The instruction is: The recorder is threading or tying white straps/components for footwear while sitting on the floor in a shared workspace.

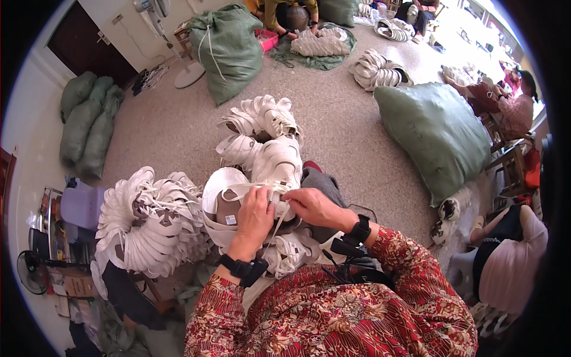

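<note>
My left hand (254, 215) is closed on a white shoe upper (275, 205) in front of me, its fingers at the lacing. From the right, my right hand (318, 208) pinches a white lace at the same upper, thumb and forefinger together. Loose lace hangs below the fingers. Just left of my left hand lies another upper with brown lining (226, 205) and a small white label. Beyond my hands stretches a curved stack of nested white uppers (276, 157). More laced uppers (291, 253) lie close to my body.
A large coiled pile of white uppers (148, 226) stands on the left. Stuffed green sacks (431, 137) rest on the floor at right, far middle and far left. A standing fan (190, 74) is near the wall. Other people work at the far side and right.
</note>
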A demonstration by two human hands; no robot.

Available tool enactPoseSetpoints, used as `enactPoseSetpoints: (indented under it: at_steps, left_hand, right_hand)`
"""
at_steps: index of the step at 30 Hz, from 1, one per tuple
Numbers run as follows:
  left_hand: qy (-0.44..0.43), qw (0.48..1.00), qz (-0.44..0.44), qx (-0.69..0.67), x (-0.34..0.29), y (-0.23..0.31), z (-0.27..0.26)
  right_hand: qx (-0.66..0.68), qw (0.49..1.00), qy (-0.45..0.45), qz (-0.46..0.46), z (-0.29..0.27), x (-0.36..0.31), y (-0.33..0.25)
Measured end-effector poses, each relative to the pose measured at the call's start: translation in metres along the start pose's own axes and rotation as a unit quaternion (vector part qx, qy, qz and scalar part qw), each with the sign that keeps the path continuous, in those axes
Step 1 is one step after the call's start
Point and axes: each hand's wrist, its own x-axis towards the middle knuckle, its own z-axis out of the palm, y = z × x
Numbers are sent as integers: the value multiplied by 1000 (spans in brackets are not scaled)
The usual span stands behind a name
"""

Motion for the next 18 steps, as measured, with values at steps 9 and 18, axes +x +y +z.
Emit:
enactPoseSetpoints:
  at_steps: [9, 18]
  left_hand:
    - [2, 997, -28, 78, 0, 5, 19]
    - [73, 989, -71, -104, -2, -12, 16]
  right_hand:
    - [289, 925, -47, 241, 32, 19, 0]
    - [258, 934, 58, 238, 51, 22, -13]
